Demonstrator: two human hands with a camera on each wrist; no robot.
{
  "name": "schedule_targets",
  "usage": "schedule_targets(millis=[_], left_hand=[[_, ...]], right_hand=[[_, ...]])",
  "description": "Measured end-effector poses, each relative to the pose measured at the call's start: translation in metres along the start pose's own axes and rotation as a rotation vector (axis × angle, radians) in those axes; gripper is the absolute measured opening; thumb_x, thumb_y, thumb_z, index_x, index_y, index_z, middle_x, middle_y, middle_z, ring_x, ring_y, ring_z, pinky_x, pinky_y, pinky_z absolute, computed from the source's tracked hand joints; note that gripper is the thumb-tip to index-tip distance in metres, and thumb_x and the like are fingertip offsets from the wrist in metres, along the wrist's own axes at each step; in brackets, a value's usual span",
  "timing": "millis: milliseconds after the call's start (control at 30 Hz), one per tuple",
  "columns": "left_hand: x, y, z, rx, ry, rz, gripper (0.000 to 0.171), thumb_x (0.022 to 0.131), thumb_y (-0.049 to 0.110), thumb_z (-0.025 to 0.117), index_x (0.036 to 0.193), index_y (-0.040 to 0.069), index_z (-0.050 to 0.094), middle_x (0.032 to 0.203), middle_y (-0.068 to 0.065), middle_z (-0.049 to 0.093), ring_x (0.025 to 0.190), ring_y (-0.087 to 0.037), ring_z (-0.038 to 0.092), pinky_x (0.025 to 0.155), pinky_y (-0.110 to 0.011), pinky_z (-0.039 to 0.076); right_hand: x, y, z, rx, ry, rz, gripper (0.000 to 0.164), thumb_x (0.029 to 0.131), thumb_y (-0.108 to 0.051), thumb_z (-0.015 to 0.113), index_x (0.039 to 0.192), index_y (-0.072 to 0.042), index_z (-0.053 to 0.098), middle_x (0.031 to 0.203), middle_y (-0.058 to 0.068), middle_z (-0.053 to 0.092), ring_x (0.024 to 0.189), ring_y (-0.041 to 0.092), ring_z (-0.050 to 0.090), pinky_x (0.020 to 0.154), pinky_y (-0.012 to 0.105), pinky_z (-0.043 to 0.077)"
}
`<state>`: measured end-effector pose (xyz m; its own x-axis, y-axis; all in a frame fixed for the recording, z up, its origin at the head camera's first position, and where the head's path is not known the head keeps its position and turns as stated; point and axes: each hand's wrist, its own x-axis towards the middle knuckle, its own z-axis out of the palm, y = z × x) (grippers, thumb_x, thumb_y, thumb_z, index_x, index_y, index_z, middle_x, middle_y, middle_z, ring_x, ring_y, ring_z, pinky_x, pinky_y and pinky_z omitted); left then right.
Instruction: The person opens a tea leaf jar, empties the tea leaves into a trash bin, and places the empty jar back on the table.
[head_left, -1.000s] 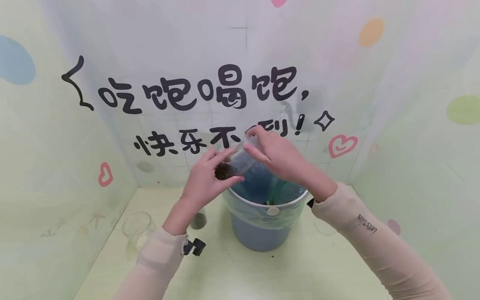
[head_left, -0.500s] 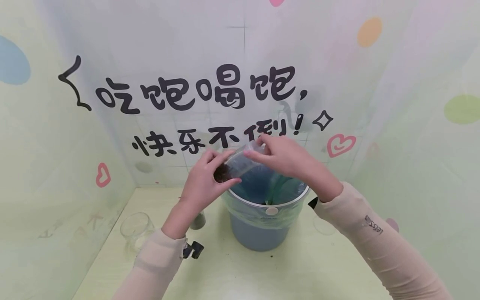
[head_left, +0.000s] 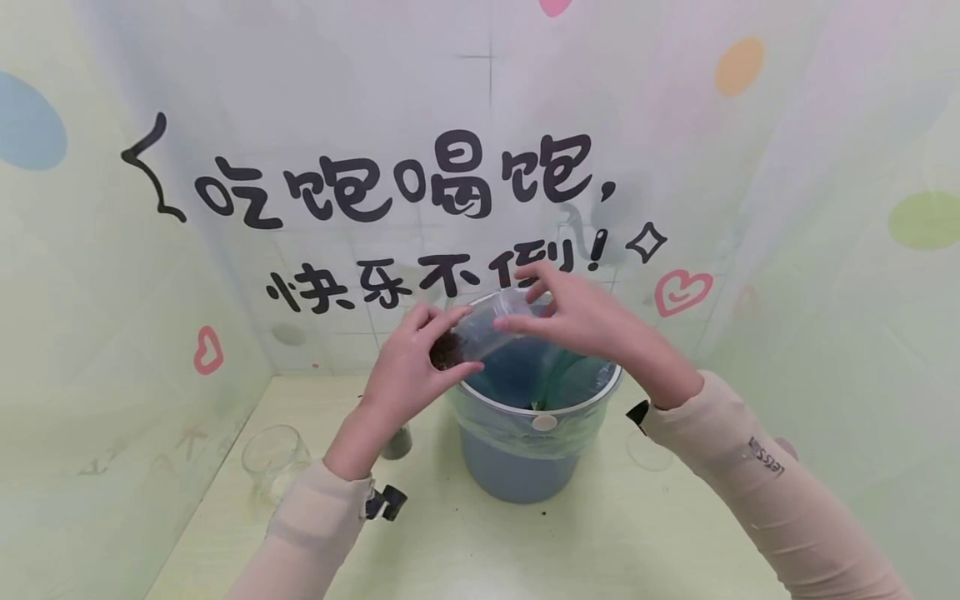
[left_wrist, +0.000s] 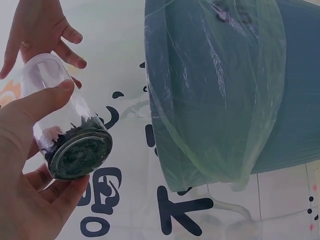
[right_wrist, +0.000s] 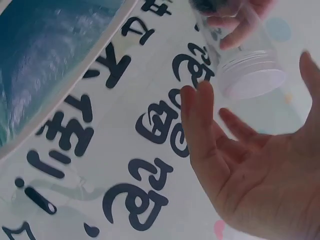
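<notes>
My left hand [head_left: 401, 362] grips a clear jar [head_left: 483, 327] around its base, tilted above the rim of a blue bucket. Dark, flaky leaf-like bits [left_wrist: 82, 142] lie packed at the base end. Ridges ring the jar's pale mouth end [right_wrist: 255, 80]; whether a lid covers it I cannot tell. My right hand [head_left: 588, 317] hovers beside that end, its fingers spread and loosely bent. In the right wrist view its fingertips are apart from the jar. The bucket [head_left: 521, 475] is lined with a thin green plastic bag [left_wrist: 215, 90].
A clear glass cup [head_left: 273, 454] stands at the table's left. Partly behind my left wrist is a small container with dark contents [head_left: 397, 442]. A clear round object [head_left: 649, 452] lies right of the bucket. The printed wall [head_left: 420, 100] rises behind, and dark specks dot the table.
My right hand has drawn back to the right from the jar's mouth end, its fingers loosening. The jar has tipped slightly flatter in my left hand, which stays nearly in place.
</notes>
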<state>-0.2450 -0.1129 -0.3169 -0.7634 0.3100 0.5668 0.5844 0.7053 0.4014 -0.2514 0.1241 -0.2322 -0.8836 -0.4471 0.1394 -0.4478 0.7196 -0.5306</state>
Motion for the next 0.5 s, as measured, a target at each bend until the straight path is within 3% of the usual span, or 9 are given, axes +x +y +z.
schedule_targets(millis=[100,267,367,500], left_hand=[[0.0002,0.0019,0.0002,0.0,-0.005,0.006,0.067,0.078,0.033,0.086,0.139,0.021,0.059,0.108,-0.008,0.054,0.088,-0.021,0.053,0.069,-0.032,0.051],[0.0002,0.0033,0.0008,0.002,-0.015,0.005,0.068,0.078,0.032,0.086,0.139,0.02,0.059,0.108,-0.008,0.053,0.089,-0.021,0.053,0.069,-0.032,0.051],[-0.0001,0.0034,0.0008,0.007,-0.022,0.004,0.068,0.078,0.033,0.086,0.139,0.019,0.059,0.109,-0.009,0.053,0.091,-0.022,0.054,0.071,-0.034,0.053],[-0.0009,0.0027,0.0011,0.0,-0.031,-0.008,0.067,0.079,0.033,0.086,0.139,0.02,0.059,0.11,-0.008,0.054,0.094,-0.023,0.055,0.074,-0.035,0.055]], right_hand=[[-0.0007,-0.0009,-0.0012,-0.046,0.03,0.101,0.06,0.091,-0.062,0.059,0.132,-0.018,0.055,0.108,0.007,0.073,0.087,0.019,0.071,0.079,0.038,0.057],[-0.0021,-0.0004,-0.003,0.056,-0.003,0.102,0.047,0.092,-0.046,0.066,0.124,-0.011,0.061,0.1,0.011,0.074,0.07,0.016,0.07,0.068,0.032,0.058],[-0.0035,0.0001,-0.0036,0.133,-0.016,0.067,0.046,0.089,-0.032,0.073,0.127,-0.009,0.058,0.109,0.014,0.071,0.077,0.021,0.072,0.068,0.033,0.06],[-0.0055,0.0022,-0.004,0.153,-0.016,-0.048,0.048,0.086,-0.015,0.075,0.129,-0.011,0.055,0.123,0.014,0.065,0.102,0.028,0.07,0.079,0.039,0.061]])
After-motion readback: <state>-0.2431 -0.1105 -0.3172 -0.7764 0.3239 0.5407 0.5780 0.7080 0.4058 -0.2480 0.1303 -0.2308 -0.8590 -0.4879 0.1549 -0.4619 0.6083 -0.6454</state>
